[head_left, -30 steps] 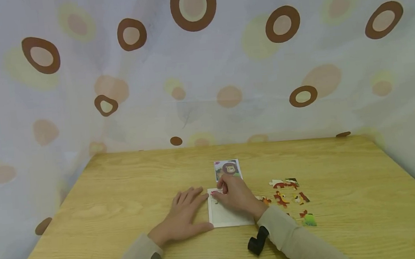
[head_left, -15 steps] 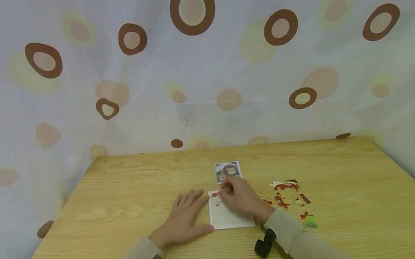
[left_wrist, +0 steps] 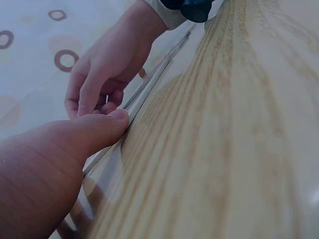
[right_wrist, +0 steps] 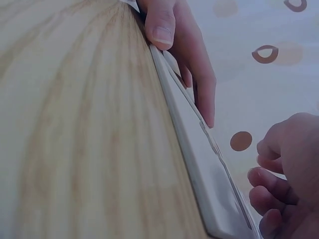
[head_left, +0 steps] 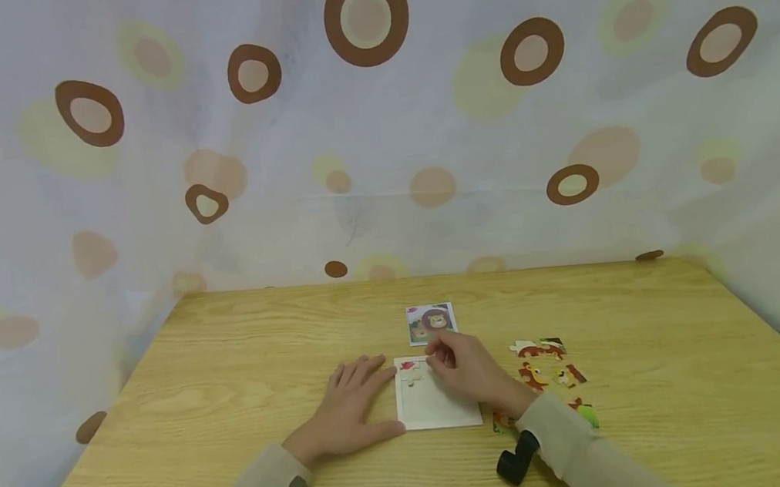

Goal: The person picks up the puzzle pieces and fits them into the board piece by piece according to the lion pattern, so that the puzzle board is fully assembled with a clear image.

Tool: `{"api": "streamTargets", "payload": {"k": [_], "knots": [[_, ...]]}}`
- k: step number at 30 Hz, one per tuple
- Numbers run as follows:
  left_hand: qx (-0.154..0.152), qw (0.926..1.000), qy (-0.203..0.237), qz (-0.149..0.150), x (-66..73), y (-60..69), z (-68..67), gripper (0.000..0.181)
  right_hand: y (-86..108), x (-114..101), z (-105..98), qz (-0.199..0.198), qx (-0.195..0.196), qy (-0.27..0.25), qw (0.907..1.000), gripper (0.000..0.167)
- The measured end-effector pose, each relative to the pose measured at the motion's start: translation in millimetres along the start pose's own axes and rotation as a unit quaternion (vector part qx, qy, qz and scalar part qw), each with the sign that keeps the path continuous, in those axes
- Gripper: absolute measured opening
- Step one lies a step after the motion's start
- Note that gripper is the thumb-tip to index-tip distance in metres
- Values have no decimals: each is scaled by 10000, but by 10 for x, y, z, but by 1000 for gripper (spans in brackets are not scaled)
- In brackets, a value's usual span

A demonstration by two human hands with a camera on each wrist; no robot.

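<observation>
My left hand [head_left: 349, 409] lies with fingers spread at the left side of a white puzzle tray [head_left: 439, 411], its thumb and index finger touching the tray's edge. In the tray's upper left corner sits a pale jigsaw piece [head_left: 411, 373] with a pink patch. Just right of that piece, my right hand [head_left: 471, 369] hovers over the tray's top edge with loosely curled fingers. The right wrist view shows this right hand [right_wrist: 291, 172] with no piece visible in it. From the left wrist view, the left thumb [left_wrist: 94, 132] meets the tray's rim.
Behind the tray lies a picture card [head_left: 432, 322] with a lion on it. Several loose jigsaw pieces [head_left: 542, 349] are spread on the wooden table [head_left: 266, 339] to the right, some partly hidden by the right forearm. A spotted cloth [head_left: 381, 136] hangs behind.
My right hand has drawn rightward off the corner piece, uncovering it in the tray. The left hand has stayed at the tray's left edge.
</observation>
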State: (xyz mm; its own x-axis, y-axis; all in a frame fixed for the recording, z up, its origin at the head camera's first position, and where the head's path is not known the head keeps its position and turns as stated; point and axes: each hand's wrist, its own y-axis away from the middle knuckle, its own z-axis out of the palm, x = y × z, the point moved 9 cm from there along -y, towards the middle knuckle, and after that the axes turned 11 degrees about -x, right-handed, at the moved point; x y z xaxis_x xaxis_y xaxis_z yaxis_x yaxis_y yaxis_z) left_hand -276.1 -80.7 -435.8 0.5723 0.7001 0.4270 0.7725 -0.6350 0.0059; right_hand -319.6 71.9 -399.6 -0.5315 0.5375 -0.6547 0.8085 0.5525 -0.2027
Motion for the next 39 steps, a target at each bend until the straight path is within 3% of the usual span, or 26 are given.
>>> {"api": "streamTargets", "payload": {"k": [11,21,26,33,39], "knots": [[-59,10000,-59,29,24,-18,-6,80,98,72,-154,107,104,166,9998,5],[-48,10000,31,9,27,-12,-1,80,165,149,-240,339,-15,82,9994,6],[-55,10000,49,34,46,-12,13,81,234,200,-296,274,-73,89,9996,6],[-47,10000,59,41,44,-1,4,80,291,239,-532,3,81,260,9996,5],[4,10000,-17,40,56,4,-22,79,339,352,-752,271,248,377,9986,8]]}}
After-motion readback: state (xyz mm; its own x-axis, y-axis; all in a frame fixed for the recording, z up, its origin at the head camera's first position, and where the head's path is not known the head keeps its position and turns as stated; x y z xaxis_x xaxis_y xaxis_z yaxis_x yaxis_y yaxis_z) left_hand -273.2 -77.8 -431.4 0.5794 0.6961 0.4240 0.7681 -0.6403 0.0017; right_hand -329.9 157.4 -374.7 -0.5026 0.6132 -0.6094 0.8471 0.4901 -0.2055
